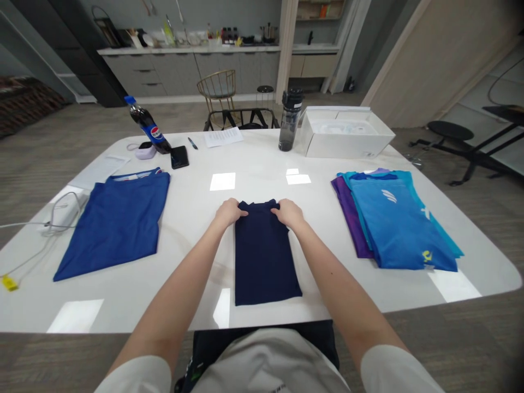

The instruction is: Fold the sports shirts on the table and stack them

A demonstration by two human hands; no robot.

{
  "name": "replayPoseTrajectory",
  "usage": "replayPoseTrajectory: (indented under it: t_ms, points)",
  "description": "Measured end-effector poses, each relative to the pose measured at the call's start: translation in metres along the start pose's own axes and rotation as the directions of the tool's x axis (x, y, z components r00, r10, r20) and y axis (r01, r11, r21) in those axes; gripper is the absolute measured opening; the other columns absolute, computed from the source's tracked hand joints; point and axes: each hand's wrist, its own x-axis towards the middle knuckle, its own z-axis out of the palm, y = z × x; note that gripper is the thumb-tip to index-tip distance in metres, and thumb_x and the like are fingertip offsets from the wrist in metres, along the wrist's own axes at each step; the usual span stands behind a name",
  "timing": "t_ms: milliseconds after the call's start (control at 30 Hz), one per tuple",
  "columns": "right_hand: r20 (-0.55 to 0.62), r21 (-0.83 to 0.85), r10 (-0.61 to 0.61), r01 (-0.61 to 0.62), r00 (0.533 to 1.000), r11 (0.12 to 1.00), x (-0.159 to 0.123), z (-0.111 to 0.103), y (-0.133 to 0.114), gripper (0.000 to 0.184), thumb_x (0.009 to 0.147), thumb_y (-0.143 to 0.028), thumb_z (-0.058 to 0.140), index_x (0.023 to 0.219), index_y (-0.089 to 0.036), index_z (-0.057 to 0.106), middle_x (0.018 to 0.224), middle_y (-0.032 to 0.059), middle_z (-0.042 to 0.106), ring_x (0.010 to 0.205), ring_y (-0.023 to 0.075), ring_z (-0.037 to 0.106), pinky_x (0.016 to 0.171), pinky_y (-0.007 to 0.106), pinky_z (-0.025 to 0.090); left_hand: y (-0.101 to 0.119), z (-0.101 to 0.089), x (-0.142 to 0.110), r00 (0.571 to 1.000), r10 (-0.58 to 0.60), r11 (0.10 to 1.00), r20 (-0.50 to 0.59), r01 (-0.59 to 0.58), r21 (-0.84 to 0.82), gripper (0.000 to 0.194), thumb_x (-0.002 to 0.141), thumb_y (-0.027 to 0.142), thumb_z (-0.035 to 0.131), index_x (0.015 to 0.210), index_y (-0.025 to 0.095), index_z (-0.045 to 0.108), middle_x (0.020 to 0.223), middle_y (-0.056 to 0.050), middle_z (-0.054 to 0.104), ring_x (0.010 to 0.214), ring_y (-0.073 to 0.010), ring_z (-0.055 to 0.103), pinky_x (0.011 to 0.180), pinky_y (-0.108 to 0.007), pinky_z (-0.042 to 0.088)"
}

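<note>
A dark navy shirt (pixel 265 254), folded into a narrow rectangle, lies flat on the white table (pixel 196 218) straight in front of me. My left hand (pixel 230 212) pinches its far left corner, thumb on top of the cloth. At the far right corner, my right hand (pixel 289 213) grips the fabric the same way. To the left lies a blue shirt (pixel 123 218), spread in a larger folded shape. A stack of blue, teal and purple shirts (pixel 403 224) rests on the right side.
At the back stand a cola bottle (pixel 149 126), a dark water bottle (pixel 290 121) and a white box (pixel 346 136). A phone (pixel 179 157), a pen (pixel 192 143) and a paper sheet (pixel 223 137) lie nearby. A power strip (pixel 63 210) with cables sits far left.
</note>
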Motion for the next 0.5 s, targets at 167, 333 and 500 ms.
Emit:
replayPoseTrajectory:
  t_ms: [167, 333, 500]
  points:
    - [-0.187, -0.014, -0.128, 0.128, 0.974, 0.992, -0.018, 0.013, 0.004, 0.029, 0.102, -0.037, 0.05, 0.113, -0.016, 0.067, 0.121, 0.0179, 0.067, 0.113, 0.0306, 0.062, 0.094, 0.042, 0.047, -0.003, 0.009, -0.015, 0.982, 0.127, 0.983, -0.139, -0.142, -0.112, 0.019, 0.081, 0.038, 0.073, 0.084, 0.02, 0.069, 0.089, -0.008, 0.074, 0.091, -0.0269, 0.07, 0.078, -0.034, 0.051]
    - [-0.483, 0.133, -0.184, 0.28, 0.856, 0.951, -0.071, 0.021, 0.028, 0.027, 0.104, -0.034, 0.044, 0.114, -0.016, 0.062, 0.114, 0.0154, 0.063, 0.109, 0.03, 0.059, 0.094, 0.044, 0.045, 0.015, 0.014, -0.052, 0.933, 0.229, 0.868, -0.276, -0.324, -0.375, 0.02, 0.085, 0.034, 0.065, 0.098, 0.02, 0.067, 0.098, -0.008, 0.074, 0.096, -0.026, 0.068, 0.087, -0.038, 0.053]
    - [-0.755, 0.355, -0.024, 0.439, 0.655, 0.826, -0.156, 0.004, 0.068, 0.017, 0.102, -0.033, 0.047, 0.109, -0.022, 0.057, 0.101, 0.0093, 0.056, 0.096, 0.0252, 0.057, 0.086, 0.039, 0.048, 0.074, 0.0, -0.114, 0.849, 0.436, 0.565, -0.297, -0.515, -0.645, 0.023, 0.086, 0.037, 0.065, 0.102, 0.02, 0.067, 0.098, -0.003, 0.073, 0.089, -0.0203, 0.067, 0.083, -0.033, 0.053]
